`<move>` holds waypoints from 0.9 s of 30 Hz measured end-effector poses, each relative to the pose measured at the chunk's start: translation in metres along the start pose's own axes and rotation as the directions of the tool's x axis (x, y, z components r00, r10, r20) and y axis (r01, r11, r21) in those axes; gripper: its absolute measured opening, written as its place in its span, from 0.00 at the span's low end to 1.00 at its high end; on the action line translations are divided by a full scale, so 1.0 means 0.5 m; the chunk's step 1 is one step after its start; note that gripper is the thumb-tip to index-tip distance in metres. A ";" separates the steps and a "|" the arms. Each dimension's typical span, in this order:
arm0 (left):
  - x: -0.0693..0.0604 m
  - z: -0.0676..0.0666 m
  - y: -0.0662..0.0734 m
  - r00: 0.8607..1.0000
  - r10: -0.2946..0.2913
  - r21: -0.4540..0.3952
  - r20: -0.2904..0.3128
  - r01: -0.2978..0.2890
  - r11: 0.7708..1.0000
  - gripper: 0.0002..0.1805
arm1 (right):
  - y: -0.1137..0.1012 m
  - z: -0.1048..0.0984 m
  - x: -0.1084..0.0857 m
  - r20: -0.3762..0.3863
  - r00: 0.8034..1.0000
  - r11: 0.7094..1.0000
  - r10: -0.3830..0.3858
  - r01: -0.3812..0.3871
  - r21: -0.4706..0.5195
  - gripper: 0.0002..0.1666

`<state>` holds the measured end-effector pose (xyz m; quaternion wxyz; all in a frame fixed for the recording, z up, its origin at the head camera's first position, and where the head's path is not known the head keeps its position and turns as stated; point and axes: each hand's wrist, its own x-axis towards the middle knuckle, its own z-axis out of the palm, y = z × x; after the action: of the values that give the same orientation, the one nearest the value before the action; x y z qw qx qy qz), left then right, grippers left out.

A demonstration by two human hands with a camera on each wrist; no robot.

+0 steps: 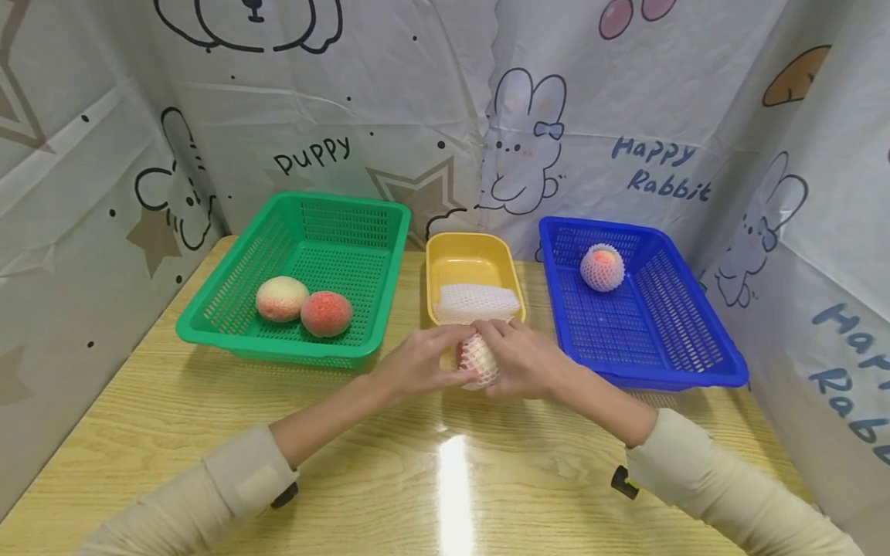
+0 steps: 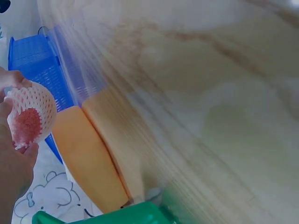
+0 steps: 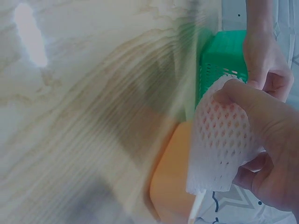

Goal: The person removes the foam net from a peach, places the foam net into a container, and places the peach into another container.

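Both hands meet in front of the yellow tray point(image 1: 473, 244), around a peach in a white foam net point(image 1: 478, 361). The left hand point(image 1: 424, 361) pinches the netted peach at one end, thumb below and fingers above. Fingers and thumb of the right hand point(image 1: 523, 359) curl round its other side. In the left wrist view, pink peach skin shows through the open end of the net point(image 2: 44, 105). Seen from the right wrist, the net point(image 3: 219, 140) covers the peach and extends past it, with the right hand point(image 3: 275, 144) gripping it.
On the left, a green basket point(image 1: 278, 345) holds two unwrapped peaches point(image 1: 281, 299). A blue basket point(image 1: 653, 378) on the right holds one netted peach point(image 1: 602, 268). White foam nets point(image 1: 480, 300) lie in the yellow tray. A printed curtain hangs behind and at both sides.
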<state>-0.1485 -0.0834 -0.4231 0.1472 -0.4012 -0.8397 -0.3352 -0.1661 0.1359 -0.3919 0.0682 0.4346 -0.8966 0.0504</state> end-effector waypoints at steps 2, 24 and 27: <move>-0.002 0.003 -0.001 1.000 0.005 0.001 -0.001 -0.005 1.000 0.35 | -0.002 0.004 -0.001 -0.001 1.000 1.000 0.006 -0.006 0.004 0.54; -0.031 0.023 -0.012 1.000 0.005 0.019 0.028 -0.006 1.000 0.32 | -0.014 0.045 -0.014 0.019 0.999 0.998 0.048 -0.049 0.050 0.55; -0.034 0.024 -0.013 0.999 0.000 0.022 0.039 0.000 1.000 0.32 | -0.016 0.049 -0.016 0.025 0.999 0.996 0.045 -0.046 0.072 0.55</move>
<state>-0.1422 -0.0880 -0.4436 0.1354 -0.4059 -0.8460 -0.3180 -0.1571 0.1335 -0.4169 0.0406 0.4168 -0.9046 0.0791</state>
